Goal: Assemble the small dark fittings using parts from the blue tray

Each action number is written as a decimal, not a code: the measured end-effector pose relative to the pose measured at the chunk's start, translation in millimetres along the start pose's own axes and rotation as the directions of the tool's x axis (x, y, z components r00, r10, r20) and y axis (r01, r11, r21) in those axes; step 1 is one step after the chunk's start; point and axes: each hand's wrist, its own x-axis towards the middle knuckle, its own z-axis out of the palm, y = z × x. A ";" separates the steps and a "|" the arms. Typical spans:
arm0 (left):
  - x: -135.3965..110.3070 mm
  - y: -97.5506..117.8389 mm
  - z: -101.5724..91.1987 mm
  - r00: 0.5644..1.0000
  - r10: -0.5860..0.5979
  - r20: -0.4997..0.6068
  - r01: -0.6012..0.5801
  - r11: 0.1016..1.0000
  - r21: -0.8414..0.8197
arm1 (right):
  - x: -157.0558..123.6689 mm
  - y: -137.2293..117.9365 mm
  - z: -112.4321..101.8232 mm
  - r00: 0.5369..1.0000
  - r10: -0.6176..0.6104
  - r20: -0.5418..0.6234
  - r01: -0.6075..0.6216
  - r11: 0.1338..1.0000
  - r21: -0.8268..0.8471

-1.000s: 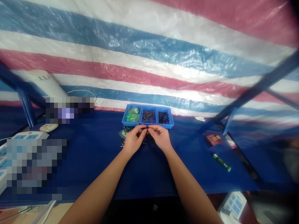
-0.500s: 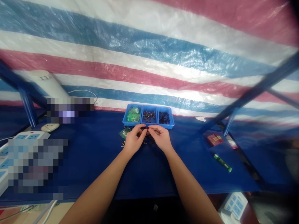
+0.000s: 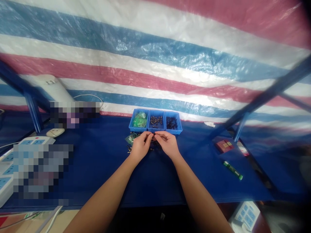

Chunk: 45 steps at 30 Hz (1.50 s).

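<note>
My left hand and my right hand meet fingertip to fingertip over the blue table, just in front of a blue tray. Both hands pinch a small dark part between them; it is too small to name. The tray has three compartments: green pieces on the left, brownish small parts in the middle, black parts on the right. A small green circuit board and loose small dark parts lie on the table by my left hand.
White power strips lie at the far left, with a white device and cable behind. At the right lie a red box and a green pen. Blue frame posts rise on both sides. A striped tarp hangs behind.
Both hands stay pinched together at the same spot in front of the tray; only my head has shifted slightly.
</note>
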 end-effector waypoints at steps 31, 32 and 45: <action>-1.5 -2.5 2.4 0.991 0.128 -0.025 -0.128 0.992 0.011 | -1.1 -0.2 -0.8 1.000 -0.016 -0.009 0.015 0.995 -0.097; -1.0 -2.6 2.3 0.991 0.129 -0.035 -0.129 0.991 0.022 | -1.0 -0.4 -0.6 1.000 -0.007 -0.004 0.007 0.996 -0.088; -1.4 0.2 0.4 0.997 0.074 -0.002 -0.074 0.997 0.016 | 3.2 0.0 -4.6 0.998 0.036 -0.048 -0.037 0.999 -0.024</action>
